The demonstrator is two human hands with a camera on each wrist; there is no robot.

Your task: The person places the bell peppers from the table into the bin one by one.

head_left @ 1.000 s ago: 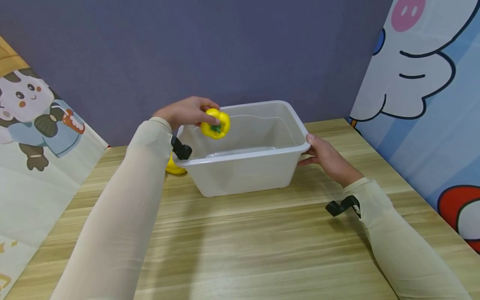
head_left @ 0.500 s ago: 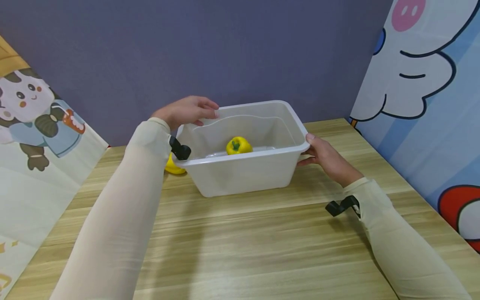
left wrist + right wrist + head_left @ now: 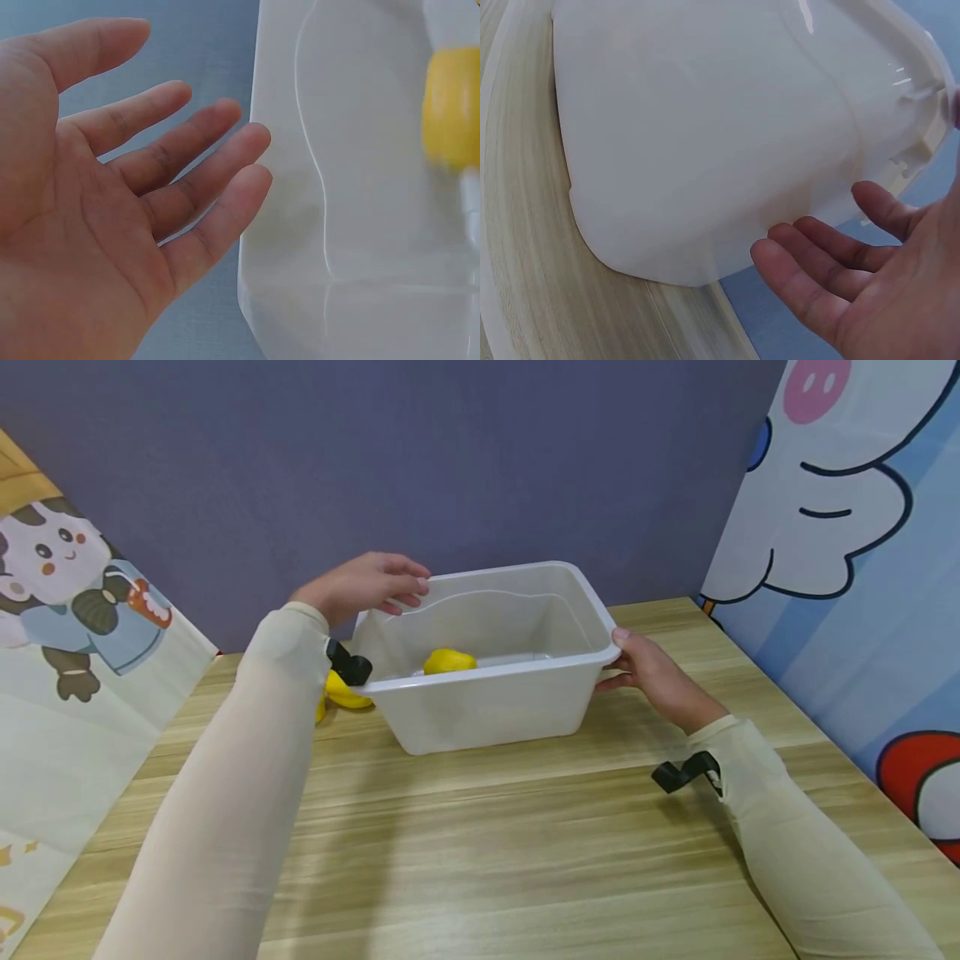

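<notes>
A white plastic bin [image 3: 487, 681] stands on the wooden table [image 3: 480, 843]. Inside it, toward its left side, lies a yellow bell pepper [image 3: 448, 660], blurred in the left wrist view [image 3: 450, 105]. My left hand [image 3: 367, 583] hovers over the bin's left rim, empty, with its fingers [image 3: 187, 157] spread and relaxed beside the bin wall [image 3: 360, 187]. My right hand [image 3: 648, 670] holds the bin's right rim, thumb on top and fingers [image 3: 817, 247] below the lip, next to the bin's outer wall [image 3: 705, 150].
A second yellow object [image 3: 341, 691] lies on the table just left of the bin, partly hidden by my left arm. Cartoon-printed panels [image 3: 847, 527] stand on both sides, and a purple wall [image 3: 450, 460] rises behind the bin.
My left hand let go of the yellow pepper, which fell into the bin and rolled toward its left side. That hand, now empty, drew back slightly left. The right hand has not moved.
</notes>
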